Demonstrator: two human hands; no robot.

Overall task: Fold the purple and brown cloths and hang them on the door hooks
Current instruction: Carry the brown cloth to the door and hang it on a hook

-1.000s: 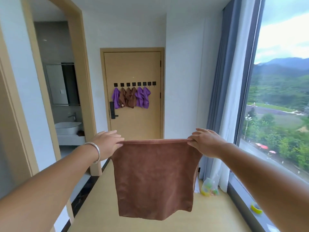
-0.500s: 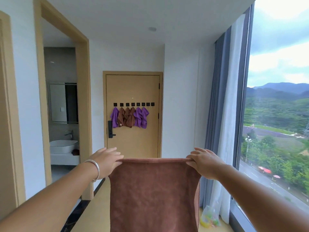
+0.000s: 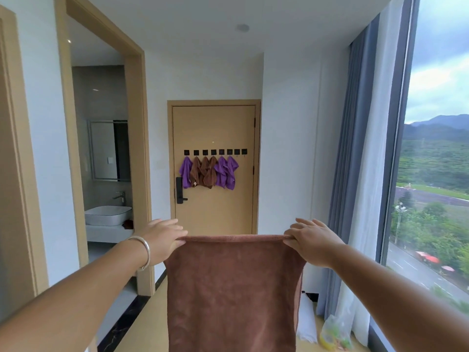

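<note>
1. Nearest the camera, a brown cloth (image 3: 232,293) hangs in front of the person, doubled over at the top so that a second layer shows along its right edge. Its top edge runs level from left to right; its long axis falls straight down and its lower end passes out of view at the bottom.
2. The left hand (image 3: 160,241), with one silver bangle (image 3: 144,252) on its wrist, pinches the cloth's top left corner between thumb and fingers.
3. The right hand (image 3: 313,241) pinches the top right corner in the same way, keeping the top edge taut between the two hands.
4. On the floor at the lower right, by the blue curtain (image 3: 355,174), lie one clear bag (image 3: 335,334) with yellow and green contents and one white bundle (image 3: 307,323).
5. Through the opening at left stands one white basin (image 3: 109,215) with a tap (image 3: 119,196) above it.
6. Farthest off, the tan door (image 3: 215,212) carries a row of eight black hooks (image 3: 215,152).
7. The six hooks from the left hold hung cloths (image 3: 209,172): one purple, three brown, two purple. The two rightmost hooks are bare.
8. No writing or brand can be read anywhere.
</note>
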